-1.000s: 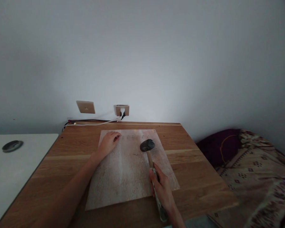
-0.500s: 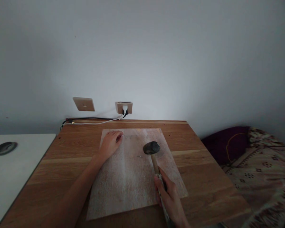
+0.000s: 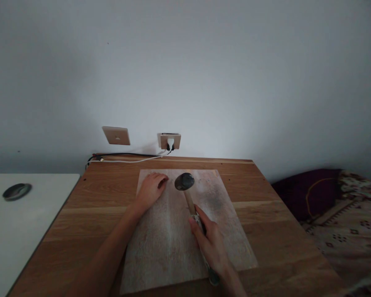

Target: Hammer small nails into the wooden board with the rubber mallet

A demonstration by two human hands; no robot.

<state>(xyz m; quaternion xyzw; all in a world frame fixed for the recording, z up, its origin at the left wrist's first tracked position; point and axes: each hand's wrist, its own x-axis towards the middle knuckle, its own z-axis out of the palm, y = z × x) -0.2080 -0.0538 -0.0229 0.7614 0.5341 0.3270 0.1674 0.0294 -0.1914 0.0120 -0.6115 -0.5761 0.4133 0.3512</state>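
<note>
My right hand (image 3: 210, 239) is wrapped round the handle of a mallet (image 3: 190, 202) with a thick black head. The head is raised over the upper part of a worn, whitish wooden board (image 3: 160, 255), just right of my left fingertips. My left hand (image 3: 153, 187) rests at the board's upper left, fingers curled and pressed together. Whatever sits between those fingertips is too small to name. Small dark specks run along the board's far edge. The mallet and my right hand cover part of the board's middle.
Under the board is a brown wooden table (image 3: 92, 225). Black and white cables (image 3: 132, 160) run along its back edge to a wall socket (image 3: 170, 142). To the left, a white surface (image 3: 24, 231) carries a dark round dish (image 3: 17, 191). Patterned fabric (image 3: 355, 235) lies to the right.
My right hand has brought the mallet head up and left, closer to my left fingertips. The view has shifted slightly left. My left hand stays at the same spot on the board.
</note>
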